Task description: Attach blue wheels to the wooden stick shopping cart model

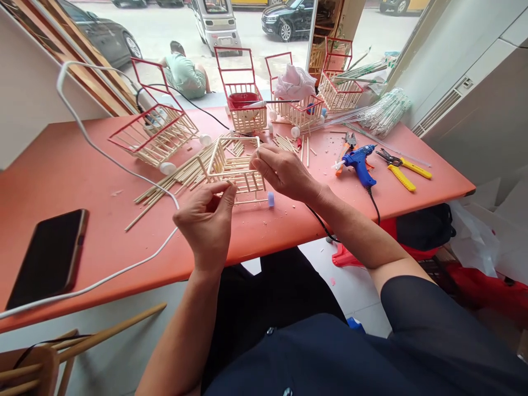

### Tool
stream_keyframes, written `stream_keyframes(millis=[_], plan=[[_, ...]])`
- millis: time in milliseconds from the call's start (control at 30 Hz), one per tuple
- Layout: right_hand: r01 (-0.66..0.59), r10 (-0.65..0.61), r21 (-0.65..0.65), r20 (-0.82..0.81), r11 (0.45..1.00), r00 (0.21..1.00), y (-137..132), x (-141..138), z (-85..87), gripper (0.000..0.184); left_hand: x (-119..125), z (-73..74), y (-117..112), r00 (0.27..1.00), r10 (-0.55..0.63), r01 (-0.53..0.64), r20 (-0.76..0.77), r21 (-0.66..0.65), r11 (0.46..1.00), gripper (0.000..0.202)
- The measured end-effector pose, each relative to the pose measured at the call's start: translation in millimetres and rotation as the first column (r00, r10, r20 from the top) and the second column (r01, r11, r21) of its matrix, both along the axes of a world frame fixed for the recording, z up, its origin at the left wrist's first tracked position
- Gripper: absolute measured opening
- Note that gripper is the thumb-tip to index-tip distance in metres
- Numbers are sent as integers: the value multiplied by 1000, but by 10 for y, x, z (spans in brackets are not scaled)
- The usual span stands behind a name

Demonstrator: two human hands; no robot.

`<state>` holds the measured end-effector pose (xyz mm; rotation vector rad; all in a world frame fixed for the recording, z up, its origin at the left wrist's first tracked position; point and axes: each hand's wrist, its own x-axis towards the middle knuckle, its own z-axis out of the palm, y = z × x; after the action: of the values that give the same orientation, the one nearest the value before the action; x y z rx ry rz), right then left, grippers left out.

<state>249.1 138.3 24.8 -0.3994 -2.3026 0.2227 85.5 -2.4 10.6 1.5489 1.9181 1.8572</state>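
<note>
A small basket frame of pale wooden sticks (231, 165) stands on the orange table (74, 176) in front of me. My right hand (284, 173) has its fingers pinched on the frame's right side. My left hand (206, 220) is curled, with thumb and fingers pinching the frame's near lower edge. A small lilac cap (271, 199) lies by the frame's right corner. Loose wooden sticks (173, 184) lie just left of the frame.
A blue glue gun (359, 164) and yellow-handled cutters (402, 170) lie to the right. Finished stick carts with red handles (243, 104) line the back. A black phone (49, 256) and a white cable (119, 165) lie left. A person crouches outside.
</note>
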Motion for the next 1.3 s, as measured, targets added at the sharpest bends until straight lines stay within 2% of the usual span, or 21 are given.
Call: stream_keyframes(millis=[167,333,433,533,733,1300], plan=[[10,-10,0,24,1000,1000,-17,6,19,51,6,-14,42,1000,-2,2,-2,-8,1000,8],[25,-24,-15,60,1000,998,-24,2,31,46,-8,-12,70,999,30,-34,-42,-80,996,10],[24,-22,-24,64,999,998,-22,1,27,43,-19,-35,84,999,17,-19,-46,-52,998,11],[5,-4,-16,33,1000,999,-14,7,15,46,-19,-54,94,998,16,-18,-54,-40,999,10],[-1,1,-4,17,1000,1000,-3,8,-3,50,21,-42,116,996,58,-65,-72,-98,993,10],[0,0,18,4,1000,1000,6,5,-12,50,70,-14,138,979,69,-82,-193,-59,995,14]])
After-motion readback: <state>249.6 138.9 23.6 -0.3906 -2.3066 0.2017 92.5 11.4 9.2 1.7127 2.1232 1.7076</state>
